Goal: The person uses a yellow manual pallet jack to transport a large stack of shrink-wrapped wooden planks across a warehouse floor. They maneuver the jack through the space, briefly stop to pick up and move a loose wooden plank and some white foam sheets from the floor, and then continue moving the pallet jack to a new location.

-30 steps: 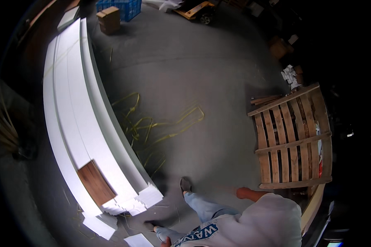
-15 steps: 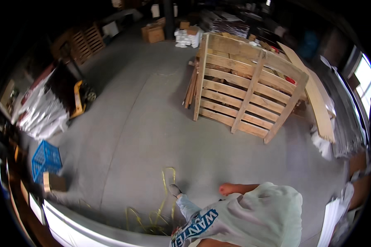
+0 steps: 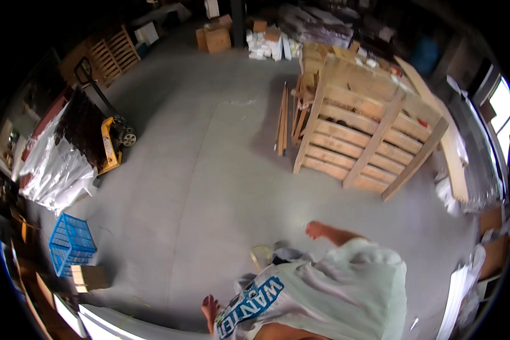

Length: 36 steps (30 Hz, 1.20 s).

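Note:
My right hand (image 3: pixel 316 229) is held out in front of me above the grey floor (image 3: pixel 238 192), small and slightly blurred. Its fingers look curled in, and nothing shows in them. Lower down, beside my printed pale shirt (image 3: pixel 345 283), hangs my left hand (image 3: pixel 211 309). The fingers of this hand are loosely apart, with no object in them. Neither hand touches anything that I can see. A piece of yellow strap (image 3: pixel 260 256) lies on the floor by my feet, partly covered by my body.
Ahead to the right, a wooden pallet (image 3: pixel 354 122) leans against stacked wood. A yellow pallet jack (image 3: pixel 109 144) stands at the left by a load in clear plastic wrap (image 3: pixel 59 173). Nearer are a blue crate (image 3: pixel 72 243), a cardboard box (image 3: pixel 89 277) and long white panels (image 3: pixel 113 326).
My view has shifted; the pallet now sits farther right and the crate lower. My left hand has come into sight, and my right hand reaches farther forward. Less yellow strap shows.

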Motion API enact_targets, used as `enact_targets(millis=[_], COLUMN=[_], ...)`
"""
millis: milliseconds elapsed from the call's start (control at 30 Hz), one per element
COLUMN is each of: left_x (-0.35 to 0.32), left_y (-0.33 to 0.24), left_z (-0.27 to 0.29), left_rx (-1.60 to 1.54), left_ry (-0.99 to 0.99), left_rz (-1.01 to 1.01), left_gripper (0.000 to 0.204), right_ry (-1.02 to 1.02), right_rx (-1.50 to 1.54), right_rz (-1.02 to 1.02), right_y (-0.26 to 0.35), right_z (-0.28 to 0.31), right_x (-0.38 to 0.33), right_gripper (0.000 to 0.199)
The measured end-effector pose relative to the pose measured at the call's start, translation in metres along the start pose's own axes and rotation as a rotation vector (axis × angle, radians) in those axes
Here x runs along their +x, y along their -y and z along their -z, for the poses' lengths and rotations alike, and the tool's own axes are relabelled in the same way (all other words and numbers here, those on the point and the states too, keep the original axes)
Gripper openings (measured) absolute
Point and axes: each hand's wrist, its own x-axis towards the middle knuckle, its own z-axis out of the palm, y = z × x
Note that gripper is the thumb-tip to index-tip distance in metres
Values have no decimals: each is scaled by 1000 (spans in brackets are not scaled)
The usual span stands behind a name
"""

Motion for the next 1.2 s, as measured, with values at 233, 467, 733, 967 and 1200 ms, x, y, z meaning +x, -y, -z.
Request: enact_targets(millis=[233, 467, 733, 967, 1200], left_x=[154, 264, 401, 540, 647], left_y=[-10, -82, -184, -436, -616], left_z=[87, 249, 372, 300, 217], left_rx=[614, 325, 142, 314, 28], left_ry=[138, 86, -91, 89, -58], left_rz=[-245, 227, 332, -278, -379], left_gripper=[30, 29, 30, 23, 31], right_ry=[-303, -90, 93, -305, 68], right_rx=[-154, 3, 378, 310, -515], right_rz=[151, 122, 500, -388, -15], right_y=[134, 358, 602, 481, 378], right_z=[49, -28, 69, 103, 189], right_x=[114, 185, 179, 238, 346], right_gripper=[19, 17, 27, 28, 15])
